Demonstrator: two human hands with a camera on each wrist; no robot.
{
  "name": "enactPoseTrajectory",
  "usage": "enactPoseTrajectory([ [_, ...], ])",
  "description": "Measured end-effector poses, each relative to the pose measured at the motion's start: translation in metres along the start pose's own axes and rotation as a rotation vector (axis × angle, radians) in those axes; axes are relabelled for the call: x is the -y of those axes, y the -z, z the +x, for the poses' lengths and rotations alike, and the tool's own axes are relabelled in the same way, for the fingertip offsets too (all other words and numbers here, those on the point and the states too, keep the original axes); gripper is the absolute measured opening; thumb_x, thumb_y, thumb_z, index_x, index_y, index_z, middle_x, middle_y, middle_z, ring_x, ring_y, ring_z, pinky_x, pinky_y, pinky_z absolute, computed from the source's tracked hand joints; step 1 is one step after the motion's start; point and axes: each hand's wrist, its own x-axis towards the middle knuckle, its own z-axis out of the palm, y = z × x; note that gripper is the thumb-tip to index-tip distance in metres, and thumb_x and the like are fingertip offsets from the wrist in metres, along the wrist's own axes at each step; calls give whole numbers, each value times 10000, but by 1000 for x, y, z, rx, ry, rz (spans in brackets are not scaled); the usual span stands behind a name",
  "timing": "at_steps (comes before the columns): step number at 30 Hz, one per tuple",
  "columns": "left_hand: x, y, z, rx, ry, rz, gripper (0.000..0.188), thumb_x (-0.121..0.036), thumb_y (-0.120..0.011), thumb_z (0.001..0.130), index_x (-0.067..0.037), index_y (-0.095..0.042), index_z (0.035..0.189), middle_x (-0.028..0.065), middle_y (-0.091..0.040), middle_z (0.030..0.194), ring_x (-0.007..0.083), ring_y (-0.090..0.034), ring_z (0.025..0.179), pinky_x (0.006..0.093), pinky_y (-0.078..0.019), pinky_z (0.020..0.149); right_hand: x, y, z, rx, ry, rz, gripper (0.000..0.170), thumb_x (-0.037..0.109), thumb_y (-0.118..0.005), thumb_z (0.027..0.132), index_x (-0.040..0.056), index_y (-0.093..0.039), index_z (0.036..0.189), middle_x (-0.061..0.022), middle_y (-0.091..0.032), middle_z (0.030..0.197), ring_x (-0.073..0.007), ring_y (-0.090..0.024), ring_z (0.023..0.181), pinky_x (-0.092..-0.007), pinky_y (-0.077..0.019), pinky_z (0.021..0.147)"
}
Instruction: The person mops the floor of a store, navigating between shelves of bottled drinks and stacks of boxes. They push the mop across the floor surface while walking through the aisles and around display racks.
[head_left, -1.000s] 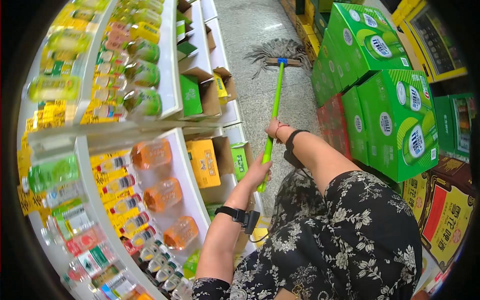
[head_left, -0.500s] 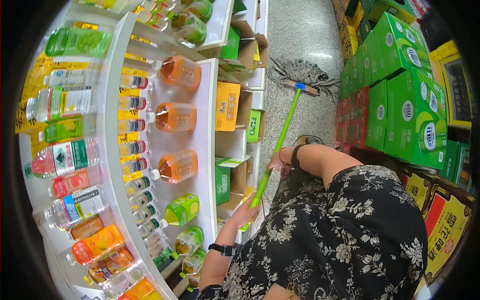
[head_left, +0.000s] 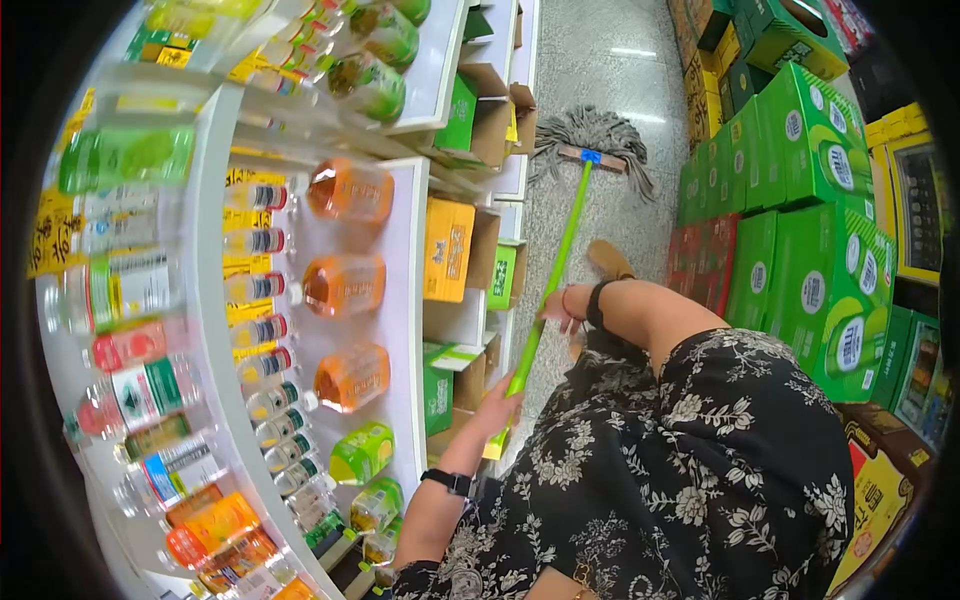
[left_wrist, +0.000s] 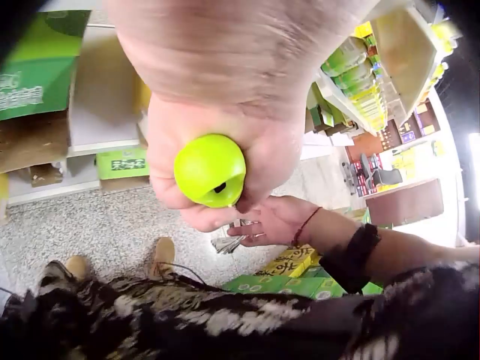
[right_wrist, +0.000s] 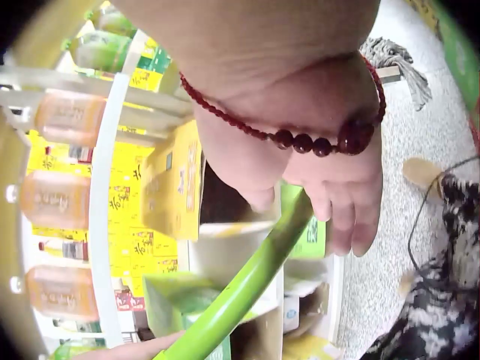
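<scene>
Shelving (head_left: 406, 235) on the left side of the head view, bottles and cartons on it. Speckled floor (head_left: 645, 225) between that and stacked green cartons (head_left: 765, 300) on the right. Mop (head_left: 568, 240) slanting down the aisle: grey strand head (head_left: 603, 135) spread on the floor, blue clip (head_left: 591, 157) at the join, green handle running back to the person. Left hand (head_left: 495, 408) at the handle's near end, fingers curled and clamped round it. Right hand (head_left: 562, 308) farther up, handle between thumb and palm, fingers fairly straight, close together. Red beaded bracelet (right_wrist: 300, 142) on the right wrist.
</scene>
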Motion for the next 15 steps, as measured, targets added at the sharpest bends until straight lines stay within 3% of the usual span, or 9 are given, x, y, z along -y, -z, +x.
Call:
enactPoseTrajectory([
  [3,-79,5,69,-12,-33,-82,580,-122,-510,862,-112,-263,1387,28,-455,626,121,-451,491,259,-391,446,37,92,-46,-229,3,-55,506,441,-421,882,101,-441,1256,-182,-639,895,-271,-650,644,-386,-535,543],
  [8,-241,-3,160,32,-77,-129,504,-131,-486,867,-99,-310,1339,44,-471,660,133,-455,489,271,-418,453,69,243,-68,-498,74,-67,465,448,-432,877,98,-513,1172,-156,-634,780,-245,-618,578,-368,-517,505],
  [12,-349,-15,223,23,-102,-79,500,-134,-470,874,-111,-314,1348,29,-462,697,111,-443,522,229,-406,460,93,331,-112,-585,121,243,384,378,-486,870,64,-502,1090,-143,-590,734,-242,-584,534,-377,-505,468],
  [14,-387,-13,239,27,-86,-131,450,-145,-469,876,-119,-355,1310,26,-459,705,105,-435,514,222,-402,455,101,358,-127,-618,221,273,346,341,-484,874,47,-484,1056,-129,-579,729,-247,-589,542,-384,-502,460],
  [15,-406,-14,242,24,-58,-139,422,-154,-482,875,-132,-380,1284,25,-463,718,102,-438,522,217,-400,453,101,377,-114,-548,213,217,333,326,-468,877,30,-478,1031,-126,-581,717,-246,-594,551,-385,-503,471],
])
